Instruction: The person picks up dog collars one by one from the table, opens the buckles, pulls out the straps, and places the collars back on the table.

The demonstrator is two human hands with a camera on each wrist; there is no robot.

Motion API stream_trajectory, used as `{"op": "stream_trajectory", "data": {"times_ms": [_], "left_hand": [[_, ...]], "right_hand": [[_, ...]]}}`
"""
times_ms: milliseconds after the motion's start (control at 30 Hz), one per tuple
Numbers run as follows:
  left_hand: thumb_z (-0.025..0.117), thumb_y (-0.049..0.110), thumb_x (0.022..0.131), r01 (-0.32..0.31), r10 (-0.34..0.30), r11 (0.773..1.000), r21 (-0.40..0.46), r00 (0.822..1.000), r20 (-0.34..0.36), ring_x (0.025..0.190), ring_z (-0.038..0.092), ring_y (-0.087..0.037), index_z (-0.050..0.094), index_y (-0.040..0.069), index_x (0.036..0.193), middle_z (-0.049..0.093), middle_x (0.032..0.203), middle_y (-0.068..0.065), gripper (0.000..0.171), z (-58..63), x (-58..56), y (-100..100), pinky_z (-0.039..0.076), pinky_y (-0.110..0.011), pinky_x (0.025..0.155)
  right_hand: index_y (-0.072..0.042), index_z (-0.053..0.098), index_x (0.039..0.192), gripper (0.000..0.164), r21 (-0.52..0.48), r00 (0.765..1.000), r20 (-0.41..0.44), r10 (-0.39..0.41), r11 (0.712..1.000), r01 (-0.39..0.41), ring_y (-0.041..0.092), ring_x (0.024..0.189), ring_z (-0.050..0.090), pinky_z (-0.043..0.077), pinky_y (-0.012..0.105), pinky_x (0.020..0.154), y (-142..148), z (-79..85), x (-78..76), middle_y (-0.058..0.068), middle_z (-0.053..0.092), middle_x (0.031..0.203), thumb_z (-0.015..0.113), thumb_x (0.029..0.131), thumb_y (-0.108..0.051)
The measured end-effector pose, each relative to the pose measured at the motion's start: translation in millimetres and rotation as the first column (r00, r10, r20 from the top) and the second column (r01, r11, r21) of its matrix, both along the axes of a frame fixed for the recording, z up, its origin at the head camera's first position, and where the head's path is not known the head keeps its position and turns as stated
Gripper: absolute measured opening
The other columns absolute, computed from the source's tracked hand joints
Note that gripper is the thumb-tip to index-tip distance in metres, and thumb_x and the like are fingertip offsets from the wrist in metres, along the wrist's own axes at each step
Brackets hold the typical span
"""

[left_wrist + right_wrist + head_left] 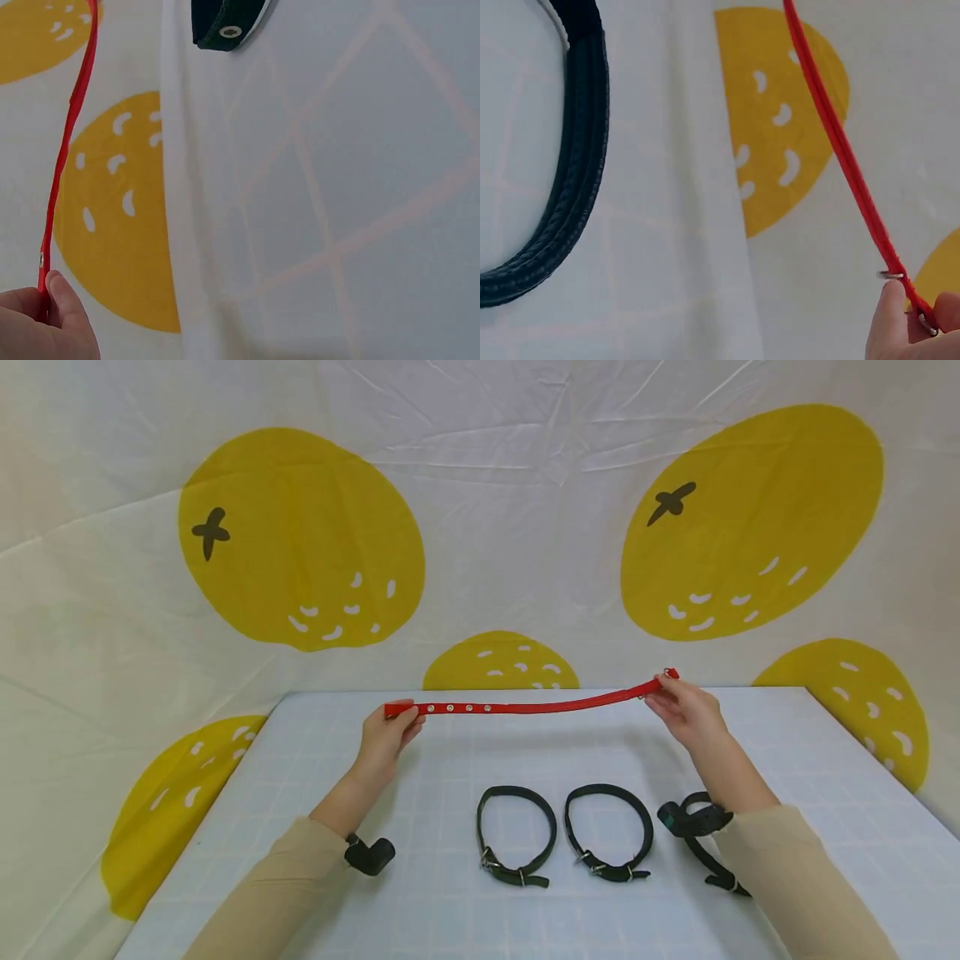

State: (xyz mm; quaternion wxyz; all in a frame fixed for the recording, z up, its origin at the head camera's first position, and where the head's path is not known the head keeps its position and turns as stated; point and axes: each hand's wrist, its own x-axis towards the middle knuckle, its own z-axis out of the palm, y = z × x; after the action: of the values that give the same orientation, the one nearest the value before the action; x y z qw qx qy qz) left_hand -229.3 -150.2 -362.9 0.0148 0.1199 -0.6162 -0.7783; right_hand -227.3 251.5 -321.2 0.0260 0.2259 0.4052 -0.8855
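A red collar with a row of metal eyelets is stretched out between both hands, above the far part of the table. My left hand pinches its eyelet end between thumb and fingers. At the other end, my right hand pinches the collar close to the metal buckle and a small ring. The strap sags slightly and slopes up toward the right. In the left wrist view, the thumb lies against the red strap.
Three dark buckled collars lie looped on the pale checked table: a left one, a middle one, and a right one partly covered by the right forearm. Behind hangs a white cloth with yellow fruit shapes.
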Motion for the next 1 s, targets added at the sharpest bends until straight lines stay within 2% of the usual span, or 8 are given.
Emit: {"op": "stream_trajectory", "data": {"times_ms": [133, 200, 433, 633, 733, 833, 1000], "left_hand": [[0.057, 0.007, 0.093, -0.005, 0.006, 1.000, -0.023, 1.000, 0.025, 0.075, 0.062, -0.006, 0.046, -0.007, 0.127, 0.053, 0.112, -0.015, 0.039, -4.9, -14.3, 2.5, 0.051, -0.018, 0.075], [0.057, 0.006, 0.092, -0.011, 0.013, 0.999, -0.034, 0.999, 0.034, 0.076, 0.062, -0.007, 0.048, -0.006, 0.125, 0.052, 0.114, -0.016, 0.036, -7.6, -21.4, 5.0, 0.051, -0.016, 0.073], [0.058, 0.005, 0.092, -0.047, 0.050, 0.997, -0.067, 0.998, 0.044, 0.074, 0.060, -0.008, 0.053, -0.007, 0.121, 0.053, 0.112, -0.016, 0.032, -14.9, -40.1, 13.8, 0.051, -0.014, 0.068], [0.057, 0.009, 0.093, -0.062, 0.067, 0.995, -0.083, 0.996, 0.058, 0.081, 0.060, -0.013, 0.054, -0.005, 0.121, 0.053, 0.111, -0.015, 0.031, -18.3, -50.1, 19.5, 0.051, -0.016, 0.073], [0.056, 0.009, 0.093, -0.070, 0.074, 0.996, -0.064, 0.995, 0.062, 0.081, 0.059, -0.014, 0.053, -0.006, 0.121, 0.053, 0.110, -0.015, 0.031, -21.1, -55.4, 22.5, 0.050, -0.021, 0.081], [0.056, 0.007, 0.093, -0.080, 0.082, 0.996, -0.038, 0.995, 0.054, 0.076, 0.059, -0.012, 0.053, -0.008, 0.121, 0.052, 0.106, -0.015, 0.032, -24.0, -60.7, 25.2, 0.048, -0.026, 0.087], [0.055, 0.003, 0.093, -0.114, 0.114, 0.993, 0.007, 0.993, 0.043, 0.073, 0.059, -0.012, 0.051, -0.010, 0.123, 0.049, 0.102, -0.012, 0.033, -28.1, -64.0, 26.1, 0.045, -0.031, 0.092]], "right_hand": [[-0.013, 0.059, 0.097, 0.018, -0.192, 0.997, 0.065, 0.031, 0.981, -0.018, 0.014, 0.106, 0.057, 0.047, 0.030, 0.089, 7.8, -5.5, -13.9, 0.008, 0.063, 0.084, 0.069, 0.083, -0.009], [-0.013, 0.058, 0.098, 0.018, -0.238, 0.996, 0.085, 0.042, 0.971, -0.021, 0.014, 0.111, 0.054, 0.046, 0.030, 0.090, 10.8, -8.5, -19.9, 0.009, 0.062, 0.086, 0.067, 0.084, -0.008], [-0.016, 0.056, 0.113, 0.029, -0.187, 0.991, 0.120, 0.060, 0.982, -0.037, 0.015, 0.104, 0.058, 0.044, 0.031, 0.092, 18.2, -21.7, -39.9, 0.010, 0.064, 0.083, 0.065, 0.086, -0.011], [-0.015, 0.055, 0.115, 0.030, -0.177, 0.988, 0.146, 0.059, 0.984, -0.033, 0.023, 0.082, 0.066, 0.039, 0.033, 0.094, 22.5, -34.0, -57.1, 0.012, 0.064, 0.077, 0.064, 0.086, -0.010], [-0.017, 0.054, 0.118, 0.031, -0.187, 0.987, 0.153, 0.051, 0.982, -0.022, 0.018, 0.098, 0.062, 0.037, 0.032, 0.096, 22.5, -38.0, -63.1, 0.012, 0.063, 0.078, 0.061, 0.089, -0.012], [-0.020, 0.053, 0.119, 0.030, -0.212, 0.985, 0.165, 0.045, 0.977, -0.009, 0.016, 0.107, 0.056, 0.036, 0.030, 0.097, 23.3, -41.8, -67.1, 0.012, 0.062, 0.078, 0.059, 0.090, -0.013], [-0.018, 0.054, 0.111, 0.021, -0.231, 0.983, 0.176, 0.046, 0.973, -0.004, 0.019, 0.095, 0.061, 0.033, 0.030, 0.098, 26.2, -49.0, -70.2, 0.013, 0.060, 0.076, 0.057, 0.091, -0.013]]}}
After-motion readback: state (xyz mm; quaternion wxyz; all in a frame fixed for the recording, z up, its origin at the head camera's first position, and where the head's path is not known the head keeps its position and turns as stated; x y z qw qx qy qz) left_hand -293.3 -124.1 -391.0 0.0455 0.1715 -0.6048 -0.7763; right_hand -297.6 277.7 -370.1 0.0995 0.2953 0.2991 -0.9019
